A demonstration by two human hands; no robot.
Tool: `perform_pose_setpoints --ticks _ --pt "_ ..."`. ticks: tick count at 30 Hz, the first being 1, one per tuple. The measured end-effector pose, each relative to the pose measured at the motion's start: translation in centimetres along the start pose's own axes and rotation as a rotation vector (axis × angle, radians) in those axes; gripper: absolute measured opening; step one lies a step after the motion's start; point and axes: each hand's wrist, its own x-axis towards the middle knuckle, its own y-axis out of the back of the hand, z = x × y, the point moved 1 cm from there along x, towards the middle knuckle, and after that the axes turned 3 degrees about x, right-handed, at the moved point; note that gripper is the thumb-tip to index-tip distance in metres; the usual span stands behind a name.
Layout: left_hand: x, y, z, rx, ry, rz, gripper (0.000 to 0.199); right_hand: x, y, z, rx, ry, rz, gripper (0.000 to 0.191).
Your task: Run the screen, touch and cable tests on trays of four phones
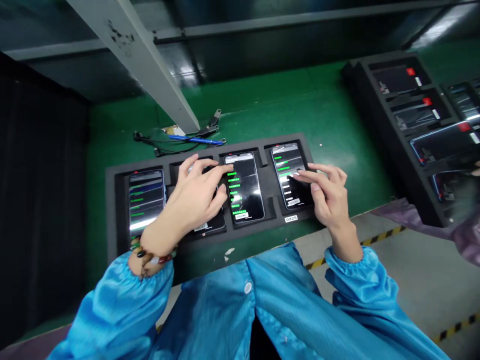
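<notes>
A black foam tray (268,180) lies before me with several smartphones set in its slots. My left hand (197,192) spans the tray, fingers spread, over a smartphone (212,220) that it partly hides. Its index fingertip is at the top left of the neighbouring smartphone (245,187), whose screen shows green lines of text. At the tray's right end, my right hand (330,192) points its index finger onto the screen of another smartphone (288,175), with green and white lines. Neither hand holds anything. The leftmost smartphone (147,200) is lit too, touched by no finger.
Black cables (176,147) and a blue pen (197,139) lie behind the tray, near a grey metal post (150,65). Another black tray (375,130) with several phones stands at the right on the green bench (300,100). A person's hand (475,169) shows at the right edge.
</notes>
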Motion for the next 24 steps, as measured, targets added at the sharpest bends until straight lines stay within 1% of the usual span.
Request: perform_pose_setpoints --ticks 2,6,7,9,12,13,17,18,22,24 --pt "-0.09 0.18 0.12 -0.031 -0.015 0.02 0.051 -0.13 0.02 -0.01 -0.001 -0.005 -0.008 0.042" --pt "-0.26 0.32 0.59 -0.105 -0.108 0.017 0.043 -0.1 -0.04 -0.09 0.013 0.007 0.004 0.041" --pt "-0.24 0.27 0.61 -0.105 -0.105 0.012 0.042 -0.09 -0.07 -0.11 0.023 0.015 0.015 0.04" --pt "-0.17 0.12 0.5 -0.085 -0.058 0.015 0.044 -0.12 -0.13 -0.12 0.037 0.024 0.031 0.039" --pt "-0.11 -0.07 0.23 -0.054 0.007 0.039 0.048 -0.24 -0.2 0.0 0.026 0.007 0.02 0.04" --pt "-0.13 -0.11 0.17 -0.054 0.006 0.046 0.049 -0.28 -0.21 0.05 0.022 0.003 0.018 0.04" --pt "-0.24 -0.24 0.14 -0.082 -0.08 0.025 0.044 -0.33 -0.24 0.15 0.044 0.024 0.031 0.039" --pt "-0.23 -0.27 0.13 -0.082 -0.079 0.022 0.044 -0.31 -0.25 0.15 0.046 0.027 0.033 0.039" --pt "-0.14 -0.4 0.01 -0.05 -0.001 0.042 0.049 -0.22 -0.3 0.1 0.044 0.045 0.052 0.038" --pt "-0.1 -0.51 -0.03 -0.04 0.005 0.04 0.049 -0.19 -0.31 0.08 0.037 0.046 0.053 0.038"
